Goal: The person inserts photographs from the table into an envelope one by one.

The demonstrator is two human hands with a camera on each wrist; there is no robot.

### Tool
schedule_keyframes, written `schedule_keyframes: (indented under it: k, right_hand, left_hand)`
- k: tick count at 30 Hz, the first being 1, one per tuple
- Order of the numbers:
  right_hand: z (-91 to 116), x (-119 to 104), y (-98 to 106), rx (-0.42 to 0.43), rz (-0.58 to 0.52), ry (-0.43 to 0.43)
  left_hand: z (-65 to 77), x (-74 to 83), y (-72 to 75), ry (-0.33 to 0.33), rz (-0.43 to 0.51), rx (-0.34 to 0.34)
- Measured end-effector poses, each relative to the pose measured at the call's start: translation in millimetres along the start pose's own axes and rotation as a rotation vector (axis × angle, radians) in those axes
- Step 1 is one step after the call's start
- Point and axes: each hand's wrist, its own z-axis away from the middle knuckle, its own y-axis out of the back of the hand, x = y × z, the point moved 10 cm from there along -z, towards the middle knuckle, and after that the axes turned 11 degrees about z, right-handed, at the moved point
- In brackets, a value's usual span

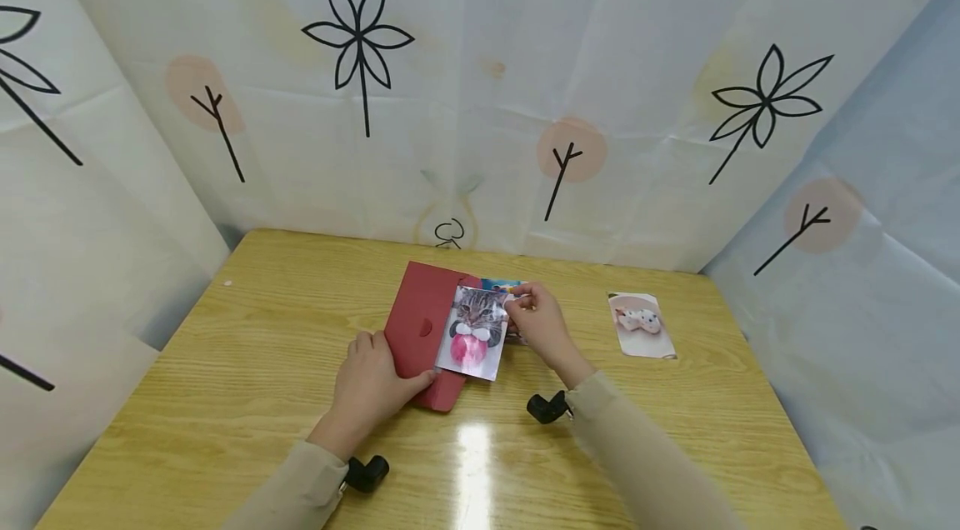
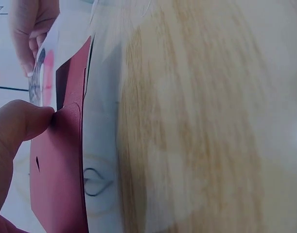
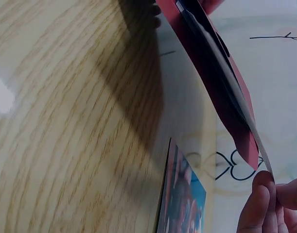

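A red paper envelope is tilted up off the table, its open side facing right. My left hand grips its lower left edge, the thumb pressing near the opening in the left wrist view. Partly inside the opening is a photo card of a cat with a pink ball. My right hand pinches that card by its right edge; in the right wrist view, thumb and fingers meet on it. Below and behind it, a blue-topped picture card lies on the table, mostly covered in the head view.
Farther right on the wooden table lies another photo card with small white animals. A patterned white cloth hangs behind the table and along both sides. Black devices are strapped at both wrists.
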Motion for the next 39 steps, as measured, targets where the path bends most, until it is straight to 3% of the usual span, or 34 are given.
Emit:
schedule_keyframes:
  k: [7, 16, 27, 39]
  right_hand:
    - [0.5, -6.7, -12.6, 0.017, -0.008, 0.013]
    - [3.2, -13.1, -36.4, -0.064, -0.064, -0.005]
    - [2.3, -20.2, -52.5, -0.039, 0.000, -0.007]
    - [1.1, -26.1, -63.4, -0.090, 0.039, 0.020]
  left_hand:
    - [1.6, 0.6, 0.3, -0.007, 0.003, 0.012]
    - [1.6, 1.7, -0.6, -0.025, -0.013, 0.019]
    - [4.2, 7.8, 0.3, -0.046, -0.011, 0.032]
    - [5.2, 11.9, -1.1, -0.057, -0.003, 0.034]
